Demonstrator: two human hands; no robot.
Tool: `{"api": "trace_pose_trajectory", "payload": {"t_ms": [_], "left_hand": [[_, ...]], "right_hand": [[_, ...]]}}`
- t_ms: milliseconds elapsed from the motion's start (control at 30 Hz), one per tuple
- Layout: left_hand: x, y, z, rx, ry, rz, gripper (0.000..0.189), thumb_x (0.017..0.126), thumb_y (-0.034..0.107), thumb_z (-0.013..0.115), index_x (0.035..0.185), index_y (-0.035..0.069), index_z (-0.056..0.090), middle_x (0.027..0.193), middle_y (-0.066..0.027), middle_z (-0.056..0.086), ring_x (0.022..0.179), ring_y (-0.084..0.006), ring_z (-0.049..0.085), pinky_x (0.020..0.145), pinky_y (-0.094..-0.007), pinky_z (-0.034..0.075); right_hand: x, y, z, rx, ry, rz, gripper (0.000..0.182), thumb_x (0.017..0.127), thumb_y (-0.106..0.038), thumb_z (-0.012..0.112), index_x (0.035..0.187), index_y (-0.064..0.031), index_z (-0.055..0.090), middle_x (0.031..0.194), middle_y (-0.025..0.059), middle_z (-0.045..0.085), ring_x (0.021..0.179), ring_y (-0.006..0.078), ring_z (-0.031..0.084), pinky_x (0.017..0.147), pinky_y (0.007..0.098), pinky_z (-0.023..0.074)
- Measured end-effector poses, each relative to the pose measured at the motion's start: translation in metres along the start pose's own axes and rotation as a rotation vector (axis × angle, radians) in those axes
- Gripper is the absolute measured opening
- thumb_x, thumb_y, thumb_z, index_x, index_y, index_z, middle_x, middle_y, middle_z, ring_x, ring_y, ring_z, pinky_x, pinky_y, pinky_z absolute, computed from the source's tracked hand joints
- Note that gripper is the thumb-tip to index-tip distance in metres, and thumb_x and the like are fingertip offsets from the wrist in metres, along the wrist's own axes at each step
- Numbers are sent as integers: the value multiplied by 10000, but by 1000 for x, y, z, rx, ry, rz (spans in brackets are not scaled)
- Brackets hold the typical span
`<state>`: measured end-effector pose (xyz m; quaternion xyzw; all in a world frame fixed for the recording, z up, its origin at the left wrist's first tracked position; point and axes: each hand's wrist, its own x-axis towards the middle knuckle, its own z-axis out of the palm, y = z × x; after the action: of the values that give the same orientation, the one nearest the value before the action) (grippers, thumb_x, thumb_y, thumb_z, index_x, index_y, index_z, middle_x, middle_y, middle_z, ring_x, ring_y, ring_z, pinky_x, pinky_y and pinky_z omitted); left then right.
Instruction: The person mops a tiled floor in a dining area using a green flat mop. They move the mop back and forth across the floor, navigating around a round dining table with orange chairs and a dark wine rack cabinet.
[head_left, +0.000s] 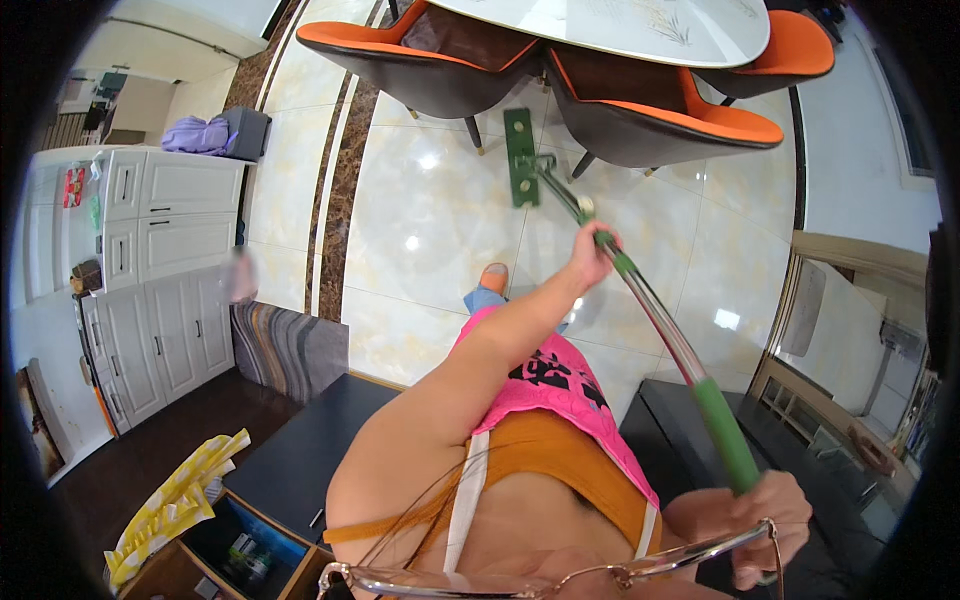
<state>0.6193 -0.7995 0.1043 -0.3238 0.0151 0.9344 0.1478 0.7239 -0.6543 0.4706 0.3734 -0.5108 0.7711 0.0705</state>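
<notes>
A flat mop with a green rectangular head (522, 159) lies on the glossy tiled floor (420, 202), beside the legs of the dining chairs. My left hand (596, 251) grips the lower pole at a green collar, with the arm stretched forward. Around the thick green grip at the pole's upper end (724, 435) closes my right hand (772, 525), low at the right. The metal pole runs diagonally between the two hands. A pink apron with dark lettering covers my front, and one sandalled foot shows below it.
Orange and dark chairs (660, 127) surround a white table (645, 30) ahead. Dark cabinets (322, 450) stand close at both sides. An open drawer (247, 547) and a yellow checked cloth (180, 502) are at lower left. White cupboards (187, 187) and a grey mat (289, 349) lie left.
</notes>
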Motion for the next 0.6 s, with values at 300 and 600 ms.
{"api": "trace_pose_trajectory", "payload": {"t_ms": [300,600], "left_hand": [[107,190,5,-114,5,367,149,706,160,548,626,98,438,537,-9,461,493,-121,459,478,-241,399],[42,86,-11,-26,-68,252,187,728,286,513,773,116,450,591,-80,518,533,-181,491,512,-282,417]], "right_hand": [[56,185,17,-156,-396,190,199,568,-117,608,468,-68,443,419,24,420,382,160,450,431,274,399],[38,111,14,-144,-362,257,285,585,-70,572,393,-131,371,346,-28,374,312,87,424,384,195,370]]}}
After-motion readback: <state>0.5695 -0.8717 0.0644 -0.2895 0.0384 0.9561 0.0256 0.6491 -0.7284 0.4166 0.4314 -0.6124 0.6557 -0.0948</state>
